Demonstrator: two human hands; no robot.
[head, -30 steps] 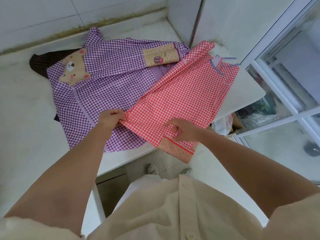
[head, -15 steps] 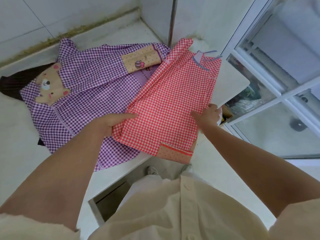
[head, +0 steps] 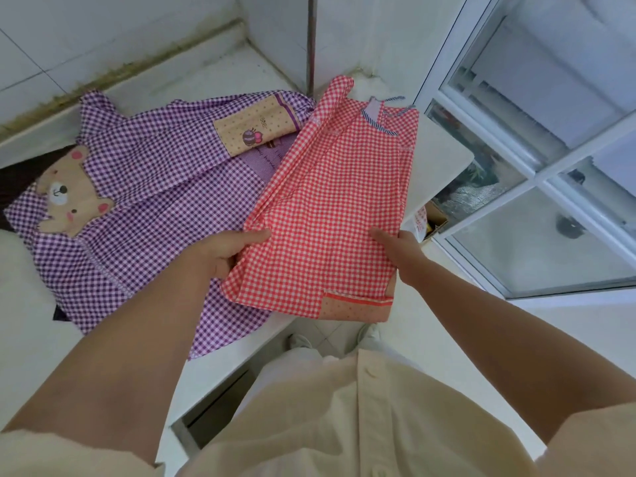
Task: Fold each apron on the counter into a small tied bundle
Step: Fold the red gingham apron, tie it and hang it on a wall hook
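Left grip (head: 223, 253) pinches the left edge of the red gingham apron (head: 337, 201), right grip (head: 402, 253) clasps its right edge; between them the narrow folded strip runs lengthwise straight away across the worktop (head: 444, 160), its pocket (head: 356, 306) end overhanging on the near side of both.

The red apron (head: 330, 201) is thin gingham cloth, matt and softly creased. The purple apron (head: 155, 187) is the same matt checked cloth, with a tan cloth bear patch (head: 65, 197). The counter (head: 192, 80) looks smooth, white and faintly glossy. My shirt (head: 344, 425) is matt cream cloth. The window (head: 537, 256) is shiny glass.
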